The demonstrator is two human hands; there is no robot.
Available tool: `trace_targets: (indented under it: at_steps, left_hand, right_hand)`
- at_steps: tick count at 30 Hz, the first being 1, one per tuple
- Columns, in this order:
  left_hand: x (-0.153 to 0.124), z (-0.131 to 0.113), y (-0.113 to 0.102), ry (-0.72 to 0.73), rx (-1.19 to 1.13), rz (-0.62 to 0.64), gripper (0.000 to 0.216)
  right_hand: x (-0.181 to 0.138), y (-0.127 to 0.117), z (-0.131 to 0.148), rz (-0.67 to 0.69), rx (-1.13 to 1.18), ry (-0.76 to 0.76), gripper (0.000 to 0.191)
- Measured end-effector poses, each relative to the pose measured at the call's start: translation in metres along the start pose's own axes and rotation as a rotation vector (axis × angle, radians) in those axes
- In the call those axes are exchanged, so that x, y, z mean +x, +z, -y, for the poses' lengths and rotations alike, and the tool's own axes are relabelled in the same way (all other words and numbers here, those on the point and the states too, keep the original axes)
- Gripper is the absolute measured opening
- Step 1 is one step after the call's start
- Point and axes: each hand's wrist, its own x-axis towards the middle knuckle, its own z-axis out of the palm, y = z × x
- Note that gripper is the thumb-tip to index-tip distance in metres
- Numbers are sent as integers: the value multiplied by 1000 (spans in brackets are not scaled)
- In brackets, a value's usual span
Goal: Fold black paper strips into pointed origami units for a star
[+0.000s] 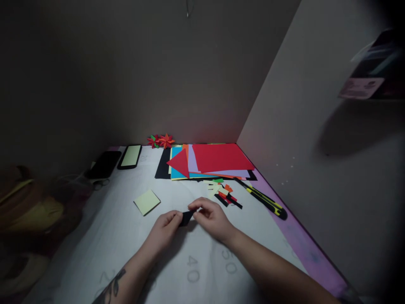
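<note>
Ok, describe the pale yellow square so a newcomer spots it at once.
Start at the coloured paper stack at the back of the mat. Forward and left, beyond the left hand, lies the pale yellow square. It sits alone, bigger than the cut scraps.

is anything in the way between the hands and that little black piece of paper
Nothing visible. The left hand and right hand both pinch the black paper piece, one at each end; the yellow square and paper scraps lie apart from it.
</note>
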Motion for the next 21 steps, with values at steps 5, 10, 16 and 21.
trace_targets:
  at_steps: [5, 10, 16, 21]
  left_hand:
    - [-2, 1, 2, -14, -35, -14, 43]
    - [-3, -1, 3, 4, -48, -45, 42]
    - [-3, 0, 4, 35, 30, 70, 43]
    - [-3, 5, 4, 75, 84, 116, 43]
  right_hand:
    - [-1, -1, 0, 10, -34, 12, 29]
    - [-2, -4, 2, 46, -49, -33, 37]
    - [-2, -4, 0, 40, -54, 24, 25]
    - [-1, -2, -1, 35, 28, 150, 12]
